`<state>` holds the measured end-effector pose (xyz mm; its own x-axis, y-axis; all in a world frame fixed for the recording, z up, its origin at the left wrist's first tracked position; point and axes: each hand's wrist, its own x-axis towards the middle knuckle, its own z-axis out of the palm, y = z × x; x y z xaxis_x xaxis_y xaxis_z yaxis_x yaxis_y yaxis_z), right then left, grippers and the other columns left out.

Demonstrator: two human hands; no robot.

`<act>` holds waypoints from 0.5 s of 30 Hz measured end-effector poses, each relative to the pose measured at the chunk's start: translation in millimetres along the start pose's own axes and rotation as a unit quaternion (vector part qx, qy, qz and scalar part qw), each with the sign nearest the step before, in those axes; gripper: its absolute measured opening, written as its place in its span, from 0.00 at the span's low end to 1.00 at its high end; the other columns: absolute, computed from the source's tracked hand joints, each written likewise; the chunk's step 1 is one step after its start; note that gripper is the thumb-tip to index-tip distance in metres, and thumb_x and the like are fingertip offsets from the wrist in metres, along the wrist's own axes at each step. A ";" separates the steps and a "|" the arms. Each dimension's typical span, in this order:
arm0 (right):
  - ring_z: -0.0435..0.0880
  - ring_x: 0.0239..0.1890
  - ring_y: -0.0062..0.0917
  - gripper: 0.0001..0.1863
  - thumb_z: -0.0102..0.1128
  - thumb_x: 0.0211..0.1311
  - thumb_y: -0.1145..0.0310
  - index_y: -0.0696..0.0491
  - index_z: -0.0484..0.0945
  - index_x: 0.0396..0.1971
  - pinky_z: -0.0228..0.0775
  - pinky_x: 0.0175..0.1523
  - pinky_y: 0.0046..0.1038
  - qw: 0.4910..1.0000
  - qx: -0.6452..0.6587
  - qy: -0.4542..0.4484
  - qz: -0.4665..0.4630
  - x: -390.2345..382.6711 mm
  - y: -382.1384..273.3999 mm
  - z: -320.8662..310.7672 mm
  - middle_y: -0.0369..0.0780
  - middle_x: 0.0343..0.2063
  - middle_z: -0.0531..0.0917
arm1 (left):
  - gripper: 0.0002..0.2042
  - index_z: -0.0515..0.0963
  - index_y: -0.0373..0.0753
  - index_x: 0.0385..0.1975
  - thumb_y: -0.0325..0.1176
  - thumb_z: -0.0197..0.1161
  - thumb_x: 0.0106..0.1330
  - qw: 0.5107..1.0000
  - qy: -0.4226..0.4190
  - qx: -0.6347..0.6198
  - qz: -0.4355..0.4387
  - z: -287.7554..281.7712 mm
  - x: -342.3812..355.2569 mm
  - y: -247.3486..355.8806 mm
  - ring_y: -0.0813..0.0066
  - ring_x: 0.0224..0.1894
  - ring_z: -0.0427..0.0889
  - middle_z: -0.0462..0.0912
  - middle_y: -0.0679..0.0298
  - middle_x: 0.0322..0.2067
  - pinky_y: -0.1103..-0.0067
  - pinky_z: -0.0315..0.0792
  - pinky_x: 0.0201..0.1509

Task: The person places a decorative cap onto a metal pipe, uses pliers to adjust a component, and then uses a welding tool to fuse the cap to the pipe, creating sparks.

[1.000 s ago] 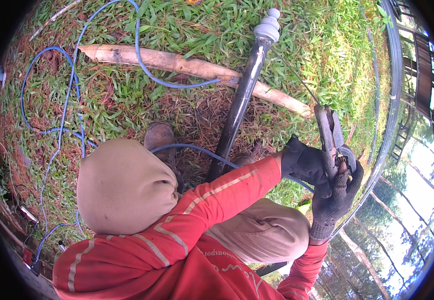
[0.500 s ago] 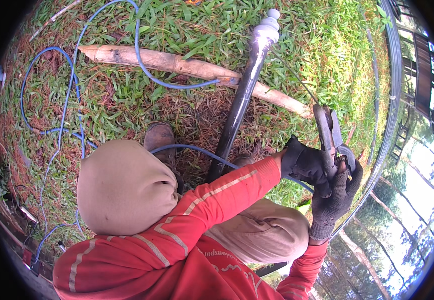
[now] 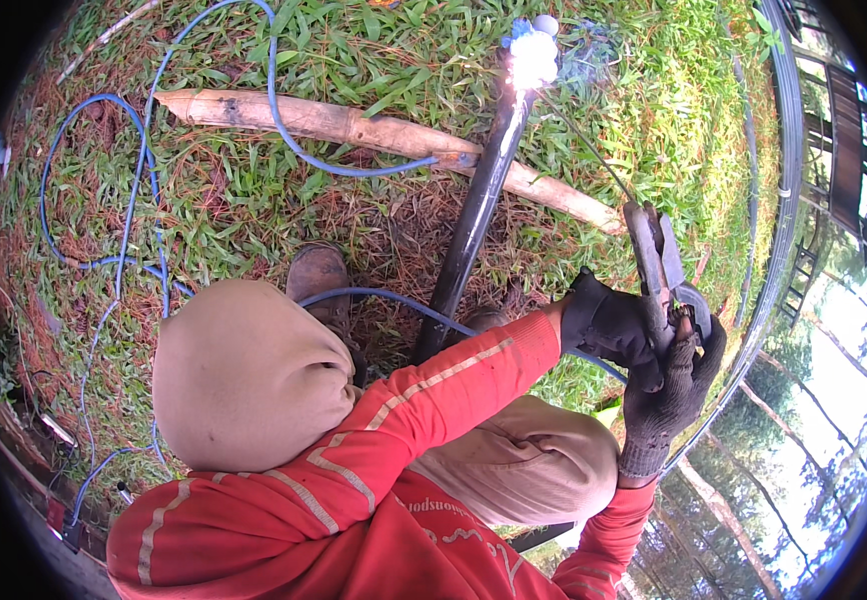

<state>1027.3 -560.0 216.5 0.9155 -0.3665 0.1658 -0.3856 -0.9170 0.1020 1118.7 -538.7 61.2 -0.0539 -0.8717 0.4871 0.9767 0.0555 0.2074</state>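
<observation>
In my gloved right hand (image 3: 669, 400) is a dark electrode holder (image 3: 651, 245), its fingers closed around the handle. My left hand (image 3: 609, 325), in a black glove, is closed against the same handle just beside the right. A thin welding rod (image 3: 589, 148) runs from the holder's jaws up and left to the far end of a dark metal pipe (image 3: 474, 220). At that end a bright white welding arc (image 3: 534, 62) glows with bluish smoke, hiding the joint. A rounded knob (image 3: 547, 25) shows just beyond the glare.
Under the pipe, a wooden pole (image 3: 354, 128) lies across the grass. A blue cable (image 3: 274, 90) loops over the ground at left and passes near my boot (image 3: 319, 275). Dark metal frames (image 3: 844, 150) and a bundle of long pipes (image 3: 792, 130) are at right.
A bright arc with smoke has appeared where the rod's tip meets the pipe end. The holder has shifted very slightly; both hands keep nearly the same place.
</observation>
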 end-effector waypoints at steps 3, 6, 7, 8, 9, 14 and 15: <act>0.85 0.63 0.40 0.27 0.70 0.75 0.70 0.54 0.76 0.71 0.83 0.60 0.36 0.999 0.032 0.017 -0.011 1.9 -3.1 2.9 0.51 0.65 0.78 | 0.23 0.75 0.31 0.68 0.19 0.68 0.74 0.998 -0.009 -0.065 0.010 -6.1 8.3 -9.8 0.70 0.52 0.90 0.88 0.56 0.53 0.73 0.87 0.55; 0.84 0.65 0.47 0.29 0.68 0.71 0.75 0.51 0.77 0.72 0.81 0.63 0.39 0.997 0.054 0.044 0.016 -8.0 4.9 3.0 0.55 0.69 0.75 | 0.22 0.74 0.30 0.68 0.21 0.66 0.75 0.987 -0.034 0.115 0.107 -9.3 8.0 -10.1 0.64 0.50 0.91 0.88 0.52 0.52 0.67 0.87 0.55; 0.83 0.65 0.48 0.31 0.68 0.70 0.76 0.51 0.77 0.72 0.81 0.64 0.40 0.996 0.064 0.049 0.032 -9.5 5.8 3.5 0.56 0.70 0.74 | 0.22 0.75 0.29 0.67 0.21 0.66 0.75 0.996 -0.031 0.055 0.069 -7.3 7.0 -5.9 0.64 0.51 0.91 0.89 0.52 0.52 0.66 0.87 0.57; 0.83 0.66 0.50 0.32 0.68 0.69 0.77 0.50 0.76 0.73 0.81 0.65 0.41 0.995 0.074 0.053 0.046 -10.7 6.3 4.3 0.57 0.71 0.73 | 0.22 0.76 0.29 0.66 0.22 0.69 0.73 0.997 -0.038 0.023 0.059 -5.1 7.9 -1.2 0.65 0.50 0.91 0.89 0.52 0.53 0.66 0.87 0.57; 0.84 0.66 0.49 0.31 0.67 0.71 0.75 0.50 0.76 0.73 0.81 0.65 0.40 0.993 0.086 0.045 0.068 -11.7 6.4 5.3 0.57 0.72 0.72 | 0.22 0.78 0.29 0.64 0.23 0.71 0.72 0.998 -0.046 -0.008 0.049 -2.9 8.8 3.7 0.66 0.50 0.90 0.89 0.53 0.53 0.66 0.86 0.57; 0.84 0.63 0.42 0.23 0.59 0.82 0.74 0.50 0.75 0.73 0.82 0.62 0.37 0.998 0.042 0.034 0.009 -4.2 3.9 3.2 0.51 0.68 0.75 | 0.25 0.83 0.29 0.58 0.27 0.82 0.61 0.972 -0.008 0.222 0.076 -1.5 6.9 9.4 0.72 0.51 0.87 0.90 0.59 0.52 0.72 0.82 0.57; 0.85 0.62 0.42 0.24 0.61 0.81 0.74 0.50 0.75 0.73 0.83 0.62 0.38 0.998 0.055 0.029 0.008 -2.9 1.3 2.2 0.52 0.69 0.75 | 0.25 0.84 0.29 0.57 0.27 0.83 0.59 0.988 -0.004 0.157 0.015 0.2 5.2 10.3 0.73 0.52 0.86 0.90 0.60 0.52 0.72 0.82 0.57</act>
<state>1024.4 -560.5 214.0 0.8999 -0.3742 0.2239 -0.3820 -0.9241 -0.0092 1128.4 -542.6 66.0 -0.0289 -0.8640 0.5027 0.8657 0.2298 0.4447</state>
